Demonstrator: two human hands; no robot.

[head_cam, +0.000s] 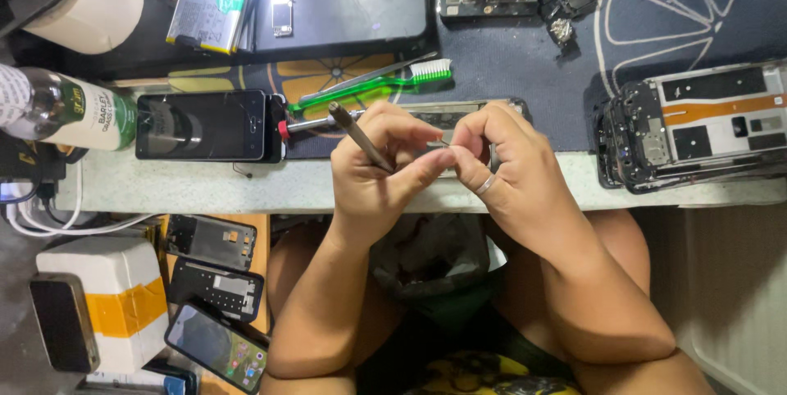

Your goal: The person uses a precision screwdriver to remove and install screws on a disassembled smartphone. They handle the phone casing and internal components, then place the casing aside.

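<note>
Left hand (373, 161) gripped a metal tool (361, 137); right hand (500, 161) pinched what looked like 1 tiny part. The opened phone (459, 112) beneath lay disassembled, reassembly not yet done

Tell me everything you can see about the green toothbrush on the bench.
The green toothbrush has a translucent bright green plastic handle and a head of white bristles at its right end. It lies flat, slightly slanted, on the dark patterned mat just beyond the hands, with metal tweezers resting along its handle. Neither hand touches it.
</note>
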